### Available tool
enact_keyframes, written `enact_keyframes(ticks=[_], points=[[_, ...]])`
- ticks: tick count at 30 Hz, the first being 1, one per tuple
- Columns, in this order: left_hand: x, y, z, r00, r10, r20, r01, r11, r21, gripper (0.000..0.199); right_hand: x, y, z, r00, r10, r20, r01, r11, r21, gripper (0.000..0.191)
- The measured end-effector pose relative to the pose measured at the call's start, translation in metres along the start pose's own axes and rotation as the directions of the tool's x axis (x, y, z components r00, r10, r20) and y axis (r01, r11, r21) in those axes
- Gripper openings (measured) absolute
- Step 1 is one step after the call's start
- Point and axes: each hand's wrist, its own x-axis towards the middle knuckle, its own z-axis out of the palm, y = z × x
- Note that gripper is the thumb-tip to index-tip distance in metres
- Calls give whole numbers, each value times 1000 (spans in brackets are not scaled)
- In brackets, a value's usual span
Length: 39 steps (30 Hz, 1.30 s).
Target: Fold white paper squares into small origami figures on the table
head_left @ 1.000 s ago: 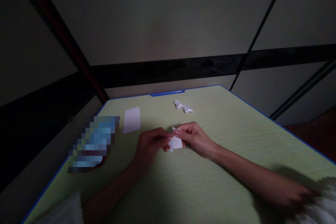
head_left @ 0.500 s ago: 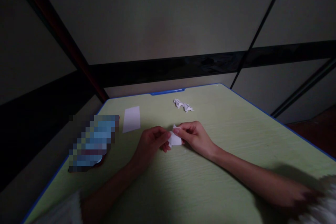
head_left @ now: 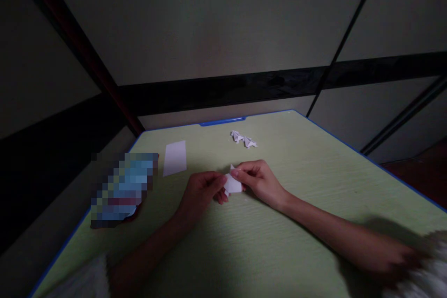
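Observation:
A small piece of folded white paper [head_left: 233, 185] is held between my two hands just above the table. My left hand [head_left: 201, 189] pinches its left side, thumb on top and fingers curled beneath. On the opposite side, my right hand [head_left: 260, 181] grips the paper's upper right part with thumb and forefinger. A pointed corner sticks up near the right thumb. Beyond my hands lie two small folded paper figures [head_left: 249, 142], side by side. To their left, a flat white sheet of paper [head_left: 175, 158] rests on the table.
The pale green table [head_left: 314, 172] has a blue edge and a blue handle-like strip [head_left: 223, 121] at its far side. A blurred-out device with a dark red edge [head_left: 125, 191] lies at the left. Behind the table stand panelled doors with a black band [head_left: 216, 92].
Both hands keep their hold on the folded paper, with only a very slight shift of the fingers. The other things stay where they were.

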Motion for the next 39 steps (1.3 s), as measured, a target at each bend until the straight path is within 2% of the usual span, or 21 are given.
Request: enact_keyframes(ticks=[16,21,24,28,31,35,39], points=[[-2,-2,2,1000,18,8,-18,999,49,27,1,0,1,999,24,34,-24,1000,-20,33],[-2,-5,2,998,11,57,-14,998,56,30,0,-1,0,988,25,150,-39,995,87,29],[-3,-4,2,995,16,102,-20,999,33,31,-2,-1,0,984,3,179,-31,988,151,28],[-3,-2,3,989,57,133,-51,997,-51,31,-4,3,2,989,-29,144,-13,960,281,27],[-2,-2,3,990,82,111,-70,992,-106,31,-2,6,2,996,-15,86,-14,946,325,30],[-1,-2,1,996,62,70,-56,994,-96,29,0,7,0,995,-15,102,-10,972,234,34],[0,-3,2,989,30,144,-32,999,9,30,-3,6,-2,996,-7,90,3,999,44,35]])
